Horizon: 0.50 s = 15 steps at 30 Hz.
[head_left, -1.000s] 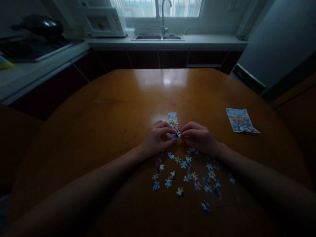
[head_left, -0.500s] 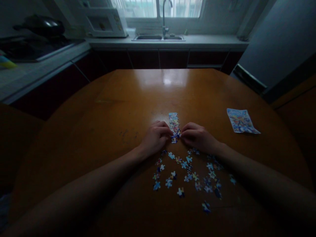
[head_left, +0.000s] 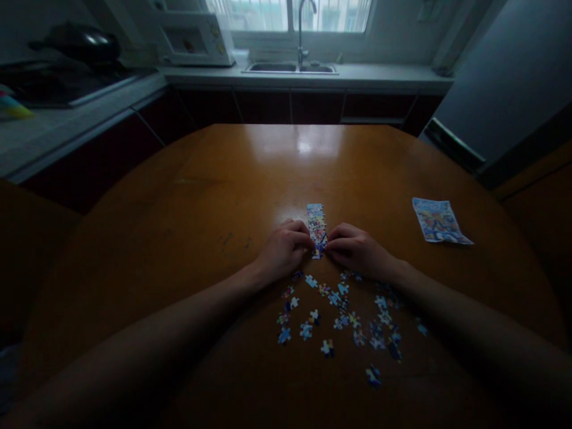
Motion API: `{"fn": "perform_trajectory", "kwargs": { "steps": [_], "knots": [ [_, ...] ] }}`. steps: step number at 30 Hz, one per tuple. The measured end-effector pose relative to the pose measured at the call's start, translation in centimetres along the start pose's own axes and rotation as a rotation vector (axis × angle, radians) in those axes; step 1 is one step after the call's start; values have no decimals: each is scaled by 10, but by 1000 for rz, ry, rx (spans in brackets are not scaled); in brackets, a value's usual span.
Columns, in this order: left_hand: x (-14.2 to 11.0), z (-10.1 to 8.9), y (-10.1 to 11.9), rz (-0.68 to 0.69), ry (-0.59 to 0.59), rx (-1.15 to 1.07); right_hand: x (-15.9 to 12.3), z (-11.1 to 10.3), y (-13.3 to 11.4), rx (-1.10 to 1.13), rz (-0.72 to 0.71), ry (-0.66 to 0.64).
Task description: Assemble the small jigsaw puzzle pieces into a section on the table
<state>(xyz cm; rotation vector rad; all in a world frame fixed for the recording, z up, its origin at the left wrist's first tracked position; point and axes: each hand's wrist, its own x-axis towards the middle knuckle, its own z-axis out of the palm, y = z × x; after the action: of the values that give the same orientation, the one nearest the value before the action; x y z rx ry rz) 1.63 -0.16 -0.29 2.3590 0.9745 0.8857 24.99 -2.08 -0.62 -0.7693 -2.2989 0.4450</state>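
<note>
A narrow strip of joined jigsaw puzzle pieces (head_left: 316,217) lies on the wooden table, its long side pointing away from me. My left hand (head_left: 288,245) is closed, with its fingertips at the strip's lower left edge. From the other side, my right hand (head_left: 351,245) pinches at the lower right edge. Fingers partly cover the strip's near end, so single pieces there are hard to tell apart. Many loose jigsaw pieces (head_left: 342,322) are scattered on the table between my forearms, mostly light blue and multicoloured.
On the right of the wooden table (head_left: 214,179) lies a creased picture sheet (head_left: 440,220). Beyond the table are a counter with a sink (head_left: 292,68), a white microwave (head_left: 196,39) and a dark pan (head_left: 80,43) on the stove. A fridge (head_left: 504,83) stands at the right.
My right fingertips have moved slightly left and down along the strip's lower edge. The whole view has shifted a little; the loose pieces lie as before.
</note>
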Motion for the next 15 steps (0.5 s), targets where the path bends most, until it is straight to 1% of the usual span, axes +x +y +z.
{"fn": "perform_trajectory", "kwargs": {
  "steps": [6, 15],
  "knots": [
    [0, 1, -2, 1, 0, -13, 0, 0, 1, -4, -1, -33],
    [0, 1, -2, -6, -5, -13, 0, 0, 0, 4, -6, -28]
  ]
}}
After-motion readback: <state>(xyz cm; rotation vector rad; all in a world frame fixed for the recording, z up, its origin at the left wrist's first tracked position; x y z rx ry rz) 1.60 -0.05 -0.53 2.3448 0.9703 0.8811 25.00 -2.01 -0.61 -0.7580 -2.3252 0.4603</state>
